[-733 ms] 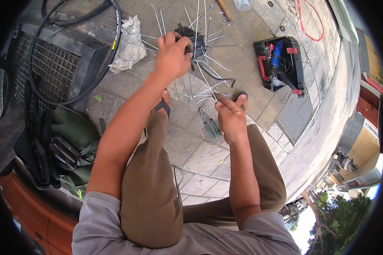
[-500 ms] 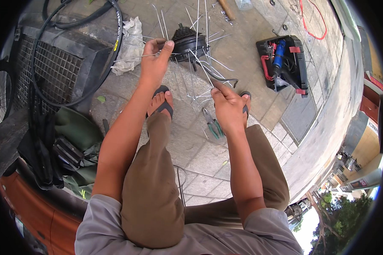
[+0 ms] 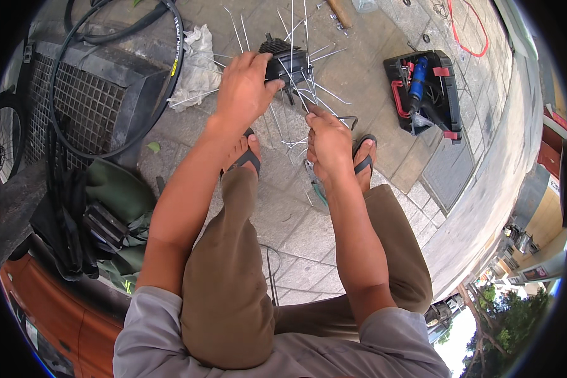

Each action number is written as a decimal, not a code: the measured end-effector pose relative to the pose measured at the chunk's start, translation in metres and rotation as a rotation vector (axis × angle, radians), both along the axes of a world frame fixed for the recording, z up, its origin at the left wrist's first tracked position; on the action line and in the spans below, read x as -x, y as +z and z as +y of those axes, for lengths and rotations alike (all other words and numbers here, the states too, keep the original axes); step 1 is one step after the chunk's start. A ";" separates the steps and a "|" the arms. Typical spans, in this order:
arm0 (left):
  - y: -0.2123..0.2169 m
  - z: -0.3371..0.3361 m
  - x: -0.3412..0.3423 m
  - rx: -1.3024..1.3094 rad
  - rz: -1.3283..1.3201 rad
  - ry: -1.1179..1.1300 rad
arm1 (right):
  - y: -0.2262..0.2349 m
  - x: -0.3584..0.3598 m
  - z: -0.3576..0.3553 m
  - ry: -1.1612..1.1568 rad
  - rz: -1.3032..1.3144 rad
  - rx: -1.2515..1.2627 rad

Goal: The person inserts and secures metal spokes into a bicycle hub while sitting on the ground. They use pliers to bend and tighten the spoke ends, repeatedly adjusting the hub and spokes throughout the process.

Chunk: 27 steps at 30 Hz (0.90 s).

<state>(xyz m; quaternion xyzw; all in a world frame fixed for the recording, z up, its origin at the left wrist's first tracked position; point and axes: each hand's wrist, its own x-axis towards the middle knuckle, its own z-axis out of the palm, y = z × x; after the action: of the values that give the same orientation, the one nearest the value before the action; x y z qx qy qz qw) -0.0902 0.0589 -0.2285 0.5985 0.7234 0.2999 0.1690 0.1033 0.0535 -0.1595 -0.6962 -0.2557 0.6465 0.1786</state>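
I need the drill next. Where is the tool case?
In the head view, the open tool case lies on the paving at upper right, beyond the right hand.

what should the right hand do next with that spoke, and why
Probably ease the spoke on through the hub. The left hand grips the dark hub, from which loose spokes fan out, while the right hand pinches one thin spoke that slants up toward the hub. Whether its tip has entered a hole cannot be told.

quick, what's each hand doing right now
left hand: closed around the black wheel hub
right hand: pinched shut on a thin metal spoke
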 end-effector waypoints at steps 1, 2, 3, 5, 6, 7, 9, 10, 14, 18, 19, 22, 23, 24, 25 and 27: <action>-0.002 0.001 0.000 0.055 -0.062 0.002 | 0.000 0.000 -0.001 -0.014 0.002 -0.006; -0.005 0.002 0.000 0.112 -0.124 0.004 | 0.000 0.000 -0.001 -0.028 0.003 -0.011; -0.007 0.002 -0.001 0.095 -0.130 -0.004 | 0.000 0.001 -0.001 -0.041 0.006 -0.015; -0.007 0.000 -0.001 0.067 -0.141 -0.014 | 0.009 0.010 -0.001 -0.058 -0.048 -0.027; -0.007 -0.001 -0.001 0.073 -0.142 -0.016 | 0.011 0.016 -0.003 -0.066 -0.075 -0.033; -0.005 -0.001 -0.001 0.078 -0.142 -0.017 | 0.011 0.019 -0.004 -0.075 -0.069 -0.036; -0.004 -0.004 -0.003 0.075 -0.139 -0.009 | 0.010 0.025 -0.006 -0.092 -0.057 -0.041; -0.005 -0.008 -0.004 0.066 -0.140 -0.003 | 0.010 0.027 -0.007 -0.119 0.007 -0.011; -0.011 -0.012 -0.009 -0.027 -0.154 0.047 | 0.002 0.025 -0.016 -0.194 0.163 0.040; -0.016 -0.007 -0.003 -0.007 -0.171 -0.007 | 0.002 0.022 -0.012 -0.141 0.036 0.009; -0.016 -0.006 -0.004 0.000 -0.162 -0.010 | 0.007 0.020 -0.006 -0.120 0.016 -0.018; -0.015 -0.004 -0.005 0.022 -0.165 -0.008 | 0.017 0.015 0.004 -0.081 0.005 -0.047; -0.017 -0.004 -0.004 0.024 -0.166 -0.011 | 0.010 0.014 0.001 -0.081 0.040 -0.029; -0.019 -0.004 -0.003 0.025 -0.167 -0.014 | 0.006 0.012 -0.001 -0.080 0.075 -0.012; -0.017 -0.003 -0.002 0.035 -0.159 -0.022 | 0.006 0.011 -0.002 -0.163 0.196 0.040; -0.015 0.000 -0.003 0.057 -0.144 -0.038 | 0.009 0.004 0.008 -0.208 0.321 0.135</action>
<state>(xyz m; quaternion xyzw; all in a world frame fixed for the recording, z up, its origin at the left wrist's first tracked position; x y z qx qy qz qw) -0.0870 0.0586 -0.2431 0.5838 0.7062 0.3182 0.2432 0.0988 0.0618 -0.1501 -0.6175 -0.1064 0.7429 0.2357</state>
